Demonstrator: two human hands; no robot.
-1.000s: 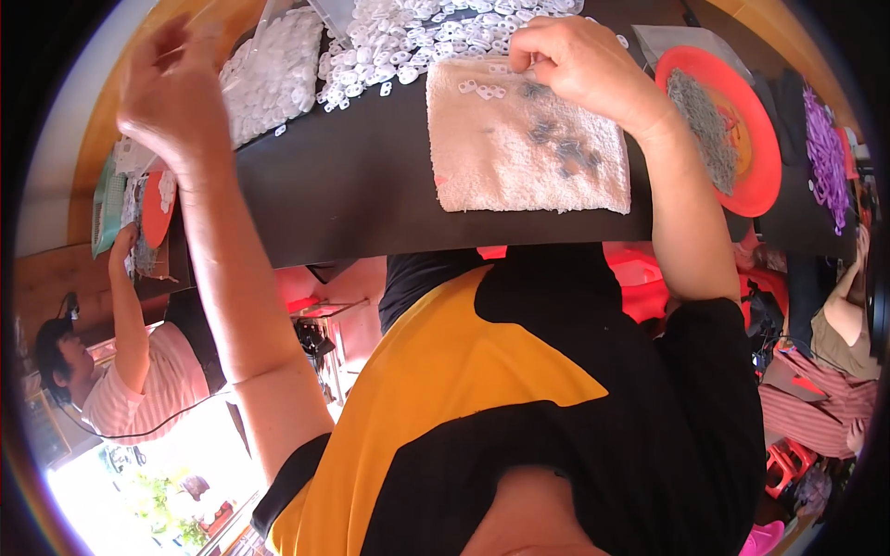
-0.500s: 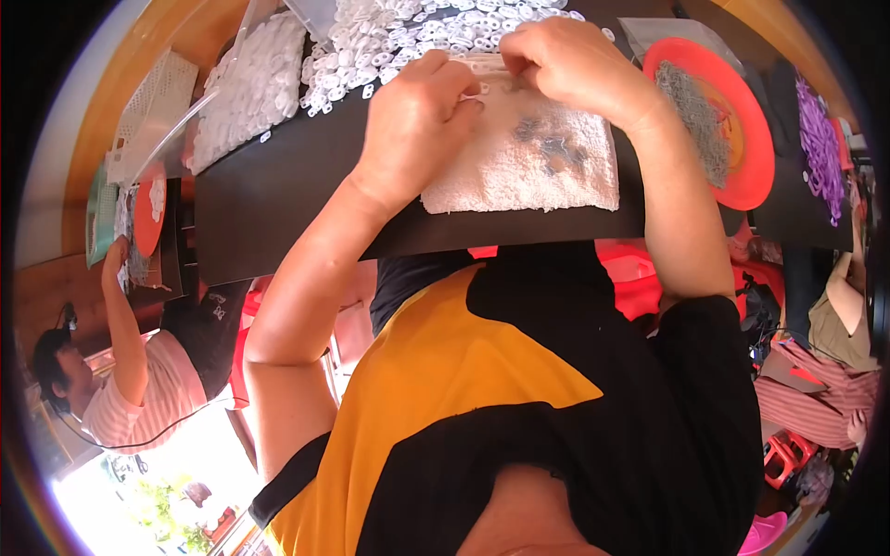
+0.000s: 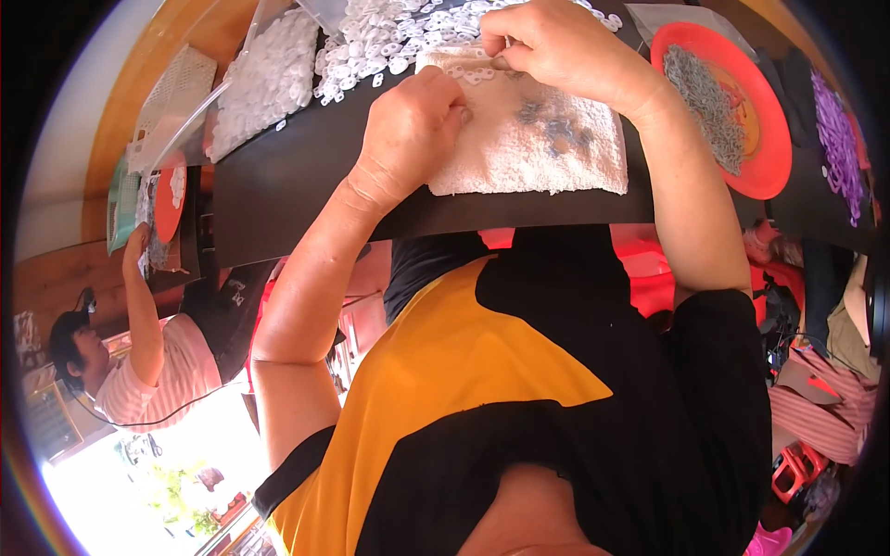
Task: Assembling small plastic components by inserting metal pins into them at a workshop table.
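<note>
A folded cream towel [image 3: 519, 171] lies on the dark table in front of me. On its far part sit several small white plastic pieces with holes [image 3: 476, 74], and small grey metal parts [image 3: 561, 130] lie scattered toward its right. My left hand [image 3: 413, 125] rests over the towel's left edge, fingers curled closed; whatever is in them is hidden. Above the towel's far edge, my right hand [image 3: 556, 46] has thumb and forefinger pinched beside the white pieces. I cannot make out what it grips. A big pile of similar white pieces [image 3: 394, 42] spreads beyond both hands.
A clear bag of white pieces [image 3: 264, 88] stands at the far left. To the right is a red plate [image 3: 777, 153] bearing a heap of grey metal parts [image 3: 697, 102]. Purple strips [image 3: 837, 148] lie farther right. Another person [image 3: 162, 361] works at the left.
My left hand has drawn back from the white pieces on the towel, uncovering more of them. My right hand has shifted slightly left and away. The whole view has also shifted a little.
</note>
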